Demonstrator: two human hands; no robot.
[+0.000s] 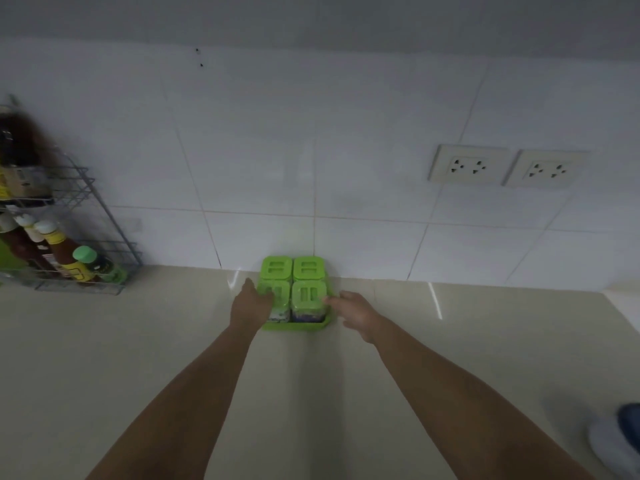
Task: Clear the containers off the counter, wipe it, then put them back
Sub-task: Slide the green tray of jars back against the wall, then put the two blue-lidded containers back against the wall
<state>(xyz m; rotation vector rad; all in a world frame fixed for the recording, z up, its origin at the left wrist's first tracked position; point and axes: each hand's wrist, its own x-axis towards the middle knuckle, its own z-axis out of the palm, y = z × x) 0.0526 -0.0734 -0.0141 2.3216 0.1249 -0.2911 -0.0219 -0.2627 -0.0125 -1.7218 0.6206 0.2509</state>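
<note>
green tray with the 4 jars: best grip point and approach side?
Grip the green tray by its low left and right rims, one of the hands per side: left hand, right hand. The four lidded jars fill it and it backs on the wall, so come from the front.

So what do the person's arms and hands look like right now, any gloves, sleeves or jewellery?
Both arms are bare all the way to the bottom edge of the picture, with no sleeves in sight. The left hand and the right hand wear no gloves. No watch, bracelet or ring shows, though the picture is too soft to rule out a thin ring.
</note>
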